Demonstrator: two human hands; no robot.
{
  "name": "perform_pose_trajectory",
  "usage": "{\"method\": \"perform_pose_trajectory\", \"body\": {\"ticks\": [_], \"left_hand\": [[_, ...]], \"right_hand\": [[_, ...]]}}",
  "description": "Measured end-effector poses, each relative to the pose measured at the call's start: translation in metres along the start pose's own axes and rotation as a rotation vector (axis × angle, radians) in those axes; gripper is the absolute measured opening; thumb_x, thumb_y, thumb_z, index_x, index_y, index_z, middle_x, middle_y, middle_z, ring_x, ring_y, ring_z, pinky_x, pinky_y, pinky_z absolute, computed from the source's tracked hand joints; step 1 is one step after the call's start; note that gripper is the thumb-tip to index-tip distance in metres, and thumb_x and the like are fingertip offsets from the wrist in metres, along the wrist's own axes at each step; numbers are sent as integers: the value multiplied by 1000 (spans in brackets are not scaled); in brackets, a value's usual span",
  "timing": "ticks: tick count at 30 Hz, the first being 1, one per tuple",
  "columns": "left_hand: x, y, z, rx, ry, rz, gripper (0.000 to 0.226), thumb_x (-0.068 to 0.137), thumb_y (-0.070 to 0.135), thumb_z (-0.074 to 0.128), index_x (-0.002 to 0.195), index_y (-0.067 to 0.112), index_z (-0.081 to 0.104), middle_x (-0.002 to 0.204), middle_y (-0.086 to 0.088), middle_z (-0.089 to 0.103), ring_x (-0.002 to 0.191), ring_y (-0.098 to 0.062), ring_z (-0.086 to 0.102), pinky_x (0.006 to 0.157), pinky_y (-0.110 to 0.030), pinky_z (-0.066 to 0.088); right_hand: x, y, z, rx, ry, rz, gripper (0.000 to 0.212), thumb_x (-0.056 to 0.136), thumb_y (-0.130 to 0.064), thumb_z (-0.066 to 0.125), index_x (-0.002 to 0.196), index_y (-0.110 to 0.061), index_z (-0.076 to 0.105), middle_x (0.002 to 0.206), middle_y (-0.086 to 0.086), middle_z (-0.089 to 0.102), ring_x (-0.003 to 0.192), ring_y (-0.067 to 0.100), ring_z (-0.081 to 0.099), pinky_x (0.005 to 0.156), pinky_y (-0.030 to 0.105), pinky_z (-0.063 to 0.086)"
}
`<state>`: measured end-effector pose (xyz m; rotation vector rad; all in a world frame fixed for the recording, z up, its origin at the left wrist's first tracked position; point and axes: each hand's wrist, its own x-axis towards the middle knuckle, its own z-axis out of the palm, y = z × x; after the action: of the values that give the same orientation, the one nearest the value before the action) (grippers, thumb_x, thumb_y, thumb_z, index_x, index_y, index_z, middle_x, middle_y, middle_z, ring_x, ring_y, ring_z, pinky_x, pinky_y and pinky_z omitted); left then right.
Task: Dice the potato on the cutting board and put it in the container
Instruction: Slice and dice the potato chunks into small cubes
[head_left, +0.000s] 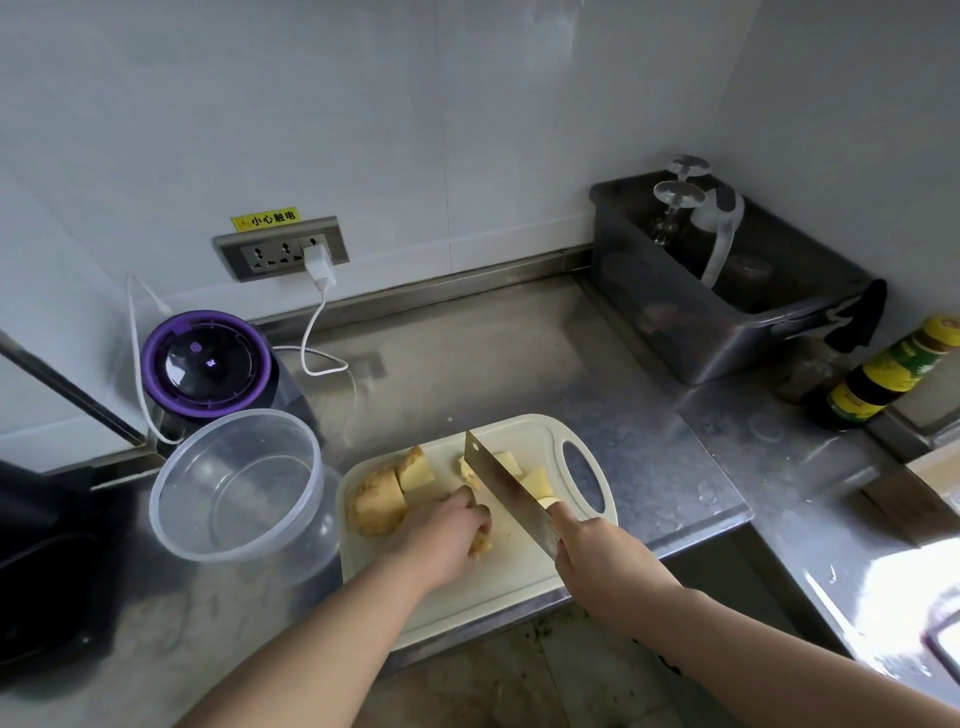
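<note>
Head view, item: potato (387, 496), lying on the white cutting board (467, 597) at the front edge of the counter (649, 415), part-cut. Big tan-skinned chunks with pale yellow faces sit at the board's left and smaller cubes beyond the blade; none is yet in the clear round container (236, 486), which stands just beside the board's left edge, likely for a short transfer. The left hand (447, 530) has its fingers (475, 512) curled down on one piece, apparently to steady it; the right hand (597, 561) is clamped round the handle of the cleaver (506, 488), whose blade slants down just right of that piece.
</note>
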<state>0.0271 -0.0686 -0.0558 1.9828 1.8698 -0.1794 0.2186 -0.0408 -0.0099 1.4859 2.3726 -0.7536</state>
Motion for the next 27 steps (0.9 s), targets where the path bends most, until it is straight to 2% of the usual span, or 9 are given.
{"method": "perform_pose_trajectory", "body": {"ticks": [4,7,13,16,22,27], "left_hand": [[5,6,-6,72,-19,7,25,90,19,55,115,20,58,122,-2,51,116,-23,48,87,-37,45],[9,8,-9,127,-30,0,23,91,24,55,114,23,59,120,0,58,115,-22,50,87,-34,44],[14,10,-15,107,-45,-51,22,91,29,54,112,27,57,116,-2,61,109,-23,56,86,-32,47],[20,9,-15,21,-43,-86,23,90,28,54,113,28,56,113,1,64,106,-23,60,84,-30,47],[30,1,-5,-318,3,-269,22,88,29,62,108,25,54,107,4,66,98,-19,62,85,-30,51],[28,1,-2,-386,74,-318,29,86,31,65,112,23,55,109,5,62,100,-18,60,83,-28,49]], "right_hand": [[1,1,0,-6,10,-4,37,101,-14,38,137,-21,34,94,4,64,76,22,67,71,40,60],[1,2,0,-10,20,-2,37,100,-12,38,137,-19,34,96,6,65,76,22,69,70,41,60],[-2,4,-4,16,19,0,40,101,-11,37,139,-20,32,99,8,67,77,22,69,71,39,60],[-3,4,-6,30,18,-5,39,101,-11,36,139,-20,33,100,10,67,79,24,69,73,40,60],[-1,6,-6,41,36,10,41,101,-11,37,140,-20,32,104,10,67,81,25,70,73,40,60],[0,9,-4,40,42,9,40,100,-10,37,139,-20,33,102,9,67,80,24,70,73,39,60]]}}
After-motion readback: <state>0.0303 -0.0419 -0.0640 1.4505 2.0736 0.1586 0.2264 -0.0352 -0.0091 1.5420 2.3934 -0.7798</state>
